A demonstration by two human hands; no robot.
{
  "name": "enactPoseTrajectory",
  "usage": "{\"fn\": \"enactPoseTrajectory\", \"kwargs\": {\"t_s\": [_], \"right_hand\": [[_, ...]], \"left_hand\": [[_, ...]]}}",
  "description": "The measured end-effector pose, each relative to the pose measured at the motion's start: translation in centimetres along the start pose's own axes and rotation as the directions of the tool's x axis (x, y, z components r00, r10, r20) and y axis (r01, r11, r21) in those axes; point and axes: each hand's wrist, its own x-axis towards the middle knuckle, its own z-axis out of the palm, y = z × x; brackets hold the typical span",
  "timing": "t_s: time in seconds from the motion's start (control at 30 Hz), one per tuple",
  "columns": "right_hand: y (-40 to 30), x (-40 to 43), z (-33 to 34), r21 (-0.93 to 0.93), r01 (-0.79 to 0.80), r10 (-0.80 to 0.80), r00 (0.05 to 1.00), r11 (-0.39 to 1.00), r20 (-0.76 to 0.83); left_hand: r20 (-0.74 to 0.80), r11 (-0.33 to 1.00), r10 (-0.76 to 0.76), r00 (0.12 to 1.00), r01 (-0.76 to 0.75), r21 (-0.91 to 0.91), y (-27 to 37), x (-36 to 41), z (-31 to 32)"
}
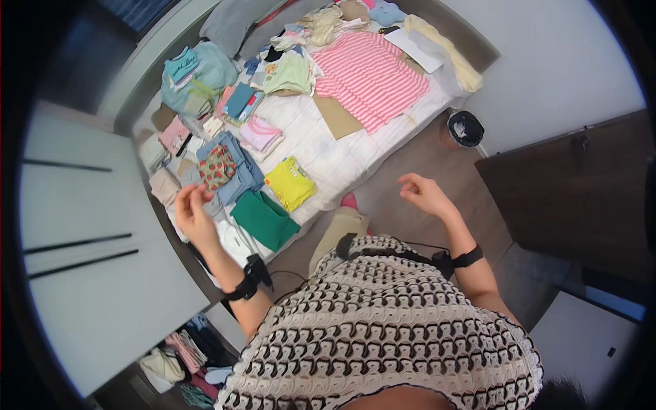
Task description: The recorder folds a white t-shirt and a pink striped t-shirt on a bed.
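Observation:
My left hand (195,212) is raised over the bed's left side with curled fingers and holds nothing that I can see. Nearest to it are a strawberry-print cloth (217,167) on folded jeans (240,169) and a folded beige garment (165,186). Folded green cloth (264,219) and a folded yellow shirt (291,183) lie at the bed's near edge. Over the floor, right of the bed, my right hand (424,193) is held with bent fingers apart and nothing in it. A pink-and-white striped shirt (371,77) lies spread partly on brown cardboard (338,117).
A lined bin (465,129) stands on the floor by the bed's right end. White cabinets (97,205) rise at the left, above an open compartment with clothes (187,353). A dark wooden panel (574,189) is at the right. Grey pillows (230,25) lie at the bed's far side.

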Motion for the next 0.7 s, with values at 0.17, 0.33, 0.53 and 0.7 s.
{"fn": "enactPoseTrajectory", "kwargs": {"t_s": [0.17,0.33,0.53,0.7], "right_hand": [[3.2,2.9,-3.9,-0.028,0.005,-0.011,0.978,1.000,-0.210],[7.7,7.4,-10.5,0.093,-0.040,0.066,0.955,0.995,-0.291],[14.7,22.9,-18.6,0.151,0.098,-0.048,0.951,0.984,-0.306],[22.2,40.8,-22.5,0.335,-0.287,0.315,0.948,0.897,-0.033]], "left_hand": [[0.207,0.992,-0.006,0.978,0.032,-0.123,-4.2,4.2,13.0],[0.413,0.984,-0.055,0.909,0.119,-0.131,-2.5,6.6,24.3],[0.431,0.984,-0.127,0.893,0.169,-0.060,-5.6,9.0,30.2],[0.226,0.955,-0.284,0.932,0.253,0.157,-6.1,6.7,33.8]]}}
